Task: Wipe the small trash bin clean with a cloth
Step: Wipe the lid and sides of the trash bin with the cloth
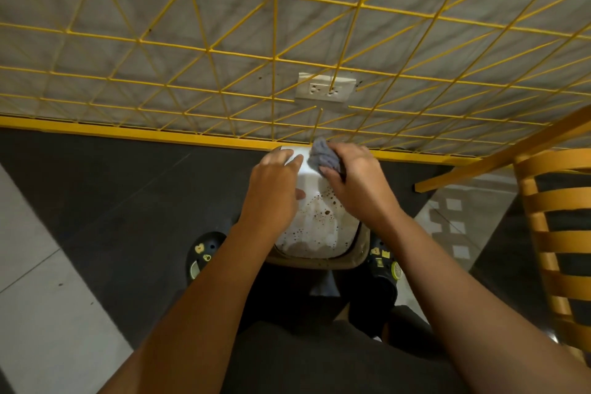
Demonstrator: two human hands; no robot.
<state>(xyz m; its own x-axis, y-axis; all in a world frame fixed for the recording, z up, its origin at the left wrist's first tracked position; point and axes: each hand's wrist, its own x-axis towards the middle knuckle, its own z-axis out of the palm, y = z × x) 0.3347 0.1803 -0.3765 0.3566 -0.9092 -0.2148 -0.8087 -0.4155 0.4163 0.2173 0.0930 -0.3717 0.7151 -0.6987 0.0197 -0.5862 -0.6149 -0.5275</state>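
Both forearms reach forward and down from the bottom of the head view, meeting over the small trash bin (315,227). Left hand (273,192) lies palm-down on the bin's left side, fingers spread toward the far edge, thumb pressed on the white surface: bracing it, not clenched, nothing grasped. Right hand (355,182) is clenched around a bunched grey cloth (324,157), pressing it on the bin's far right part; the cloth sticks out past the fingers.

The bin sits on the dark floor (128,201) between the person's feet, its far end just beside the yellow base rail (160,136) of the wire grid (275,41) on the wall. White surface is speckled with brown spots, brownish rim at the near end.

Counts: two hands, one cloth, one bin, two dark clogs with charms (left clog (204,253), right clog (383,265)), one wall outlet (324,89) behind the grid, one wooden slatted chair (550,233) at right.

Hidden/unclear: both hands cover the bin's sides and far corners; cannot tell whether the white surface is a lid or a wall of the bin. The chair is cut off by the right edge. Left clog is partly hidden by the forearm. Dark clothing fills the bottom centre and covers the legs.
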